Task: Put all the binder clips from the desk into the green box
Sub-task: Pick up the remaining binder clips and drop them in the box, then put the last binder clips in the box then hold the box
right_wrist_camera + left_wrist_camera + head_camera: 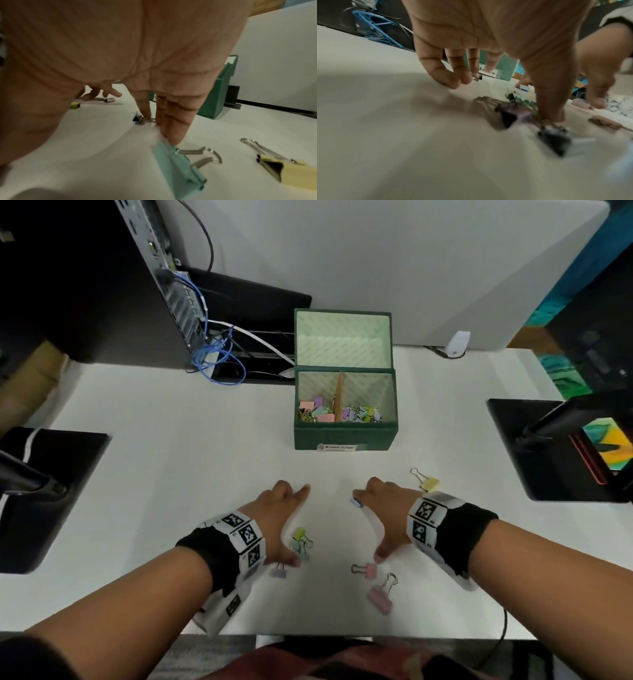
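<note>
The green box [345, 437] stands open mid-desk, its lid up, with several pastel binder clips inside. My left hand [286, 517] lies fingers-down on the desk, spread and holding nothing. Its thumb touches a green and yellow clip pair [301, 539], and a lilac clip [278, 571] lies beside it. In the left wrist view the thumb [553, 112] presses on blurred clips [510, 119]. My right hand [383, 508] is also spread, its straight fingers touching a small blue clip [139, 119] and a teal clip [178, 159]. A yellow clip [430, 483] lies beside the right wrist.
A small pink clip [368, 570] and a larger pink clip [380, 597] lie near the front edge. Black monitor bases sit at the left [51, 491] and right [548, 453]. A computer tower with blue cables [212, 361] stands at the back left.
</note>
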A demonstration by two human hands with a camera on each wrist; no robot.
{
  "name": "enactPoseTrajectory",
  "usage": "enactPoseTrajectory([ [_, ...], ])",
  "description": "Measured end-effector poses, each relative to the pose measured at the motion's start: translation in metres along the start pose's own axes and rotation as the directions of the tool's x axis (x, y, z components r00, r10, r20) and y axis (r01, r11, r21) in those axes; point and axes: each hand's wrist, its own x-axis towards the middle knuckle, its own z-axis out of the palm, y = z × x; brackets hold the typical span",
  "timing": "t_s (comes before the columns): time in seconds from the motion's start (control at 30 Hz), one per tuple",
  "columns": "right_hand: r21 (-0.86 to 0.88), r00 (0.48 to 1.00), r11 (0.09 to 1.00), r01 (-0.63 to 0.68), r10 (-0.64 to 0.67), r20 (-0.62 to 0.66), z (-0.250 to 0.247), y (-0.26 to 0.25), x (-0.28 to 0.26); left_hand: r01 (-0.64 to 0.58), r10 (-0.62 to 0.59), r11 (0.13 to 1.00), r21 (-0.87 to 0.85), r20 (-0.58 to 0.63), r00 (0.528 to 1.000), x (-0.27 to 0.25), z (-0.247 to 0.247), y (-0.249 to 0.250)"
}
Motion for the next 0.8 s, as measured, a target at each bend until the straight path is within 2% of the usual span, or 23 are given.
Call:
enactPoseTrajectory([
  [0.1, -0.067, 0.999, 0.997, 0.047, -0.049, -0.02, 0.006, -0.005, -0.006, 0.037, -0.037, 0.998, -0.045, -0.012, 0.999, 0.005, -0.006, -0.004],
  [0.2, -0.184, 0.99, 0.978, 0.094, -0.112, -0.089, 0.011, -0.007, -0.008, 0.046, -0.044, 0.998, -0.039, 0.039, 0.998, 0.002, -0.011, -0.01],
  [0.4, 0.065, 0.996, 0.997, 0.044, -0.039, -0.076, 0.016, -0.016, -0.006, -0.015, -0.001, 0.995, 0.098, 0.157, 0.988, -0.003, -0.002, -0.017],
  [0.63, 0.232, 0.99, 0.972, 0.041, -0.009, -0.14, 0.004, -0.012, 0.011, 0.02, -0.017, 0.993, -0.121, 0.024, 1.0, 0.012, -0.01, -0.01],
  [0.8, 0.241, 0.991, 0.969, 0.053, -0.021, -0.135, 0.006, -0.012, 0.01, 0.049, -0.048, 0.993, -0.105, 0.005, 0.999, 0.012, -0.018, -0.012],
])
